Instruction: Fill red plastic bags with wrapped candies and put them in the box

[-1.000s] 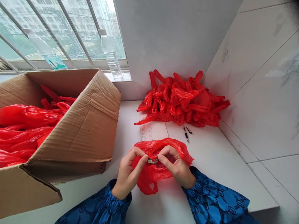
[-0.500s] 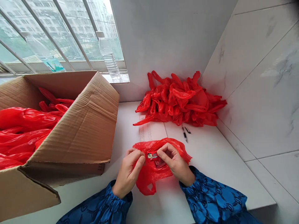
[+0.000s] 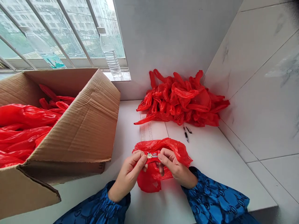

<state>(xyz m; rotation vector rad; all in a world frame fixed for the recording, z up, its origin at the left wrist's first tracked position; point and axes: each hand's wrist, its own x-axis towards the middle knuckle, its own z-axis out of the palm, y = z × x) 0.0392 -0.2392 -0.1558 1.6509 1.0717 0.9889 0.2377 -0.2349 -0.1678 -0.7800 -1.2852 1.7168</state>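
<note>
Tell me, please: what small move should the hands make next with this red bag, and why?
Probably they should smooth the small printed red strip flat against the bag. The left hand and right hand pinch it at either end, and the red plastic bag around it looks crumpled.

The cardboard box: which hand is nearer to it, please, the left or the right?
The left hand is nearer: it is just right of the box, not touching it. The right hand is farther away, on the other side of the red bag.
</note>
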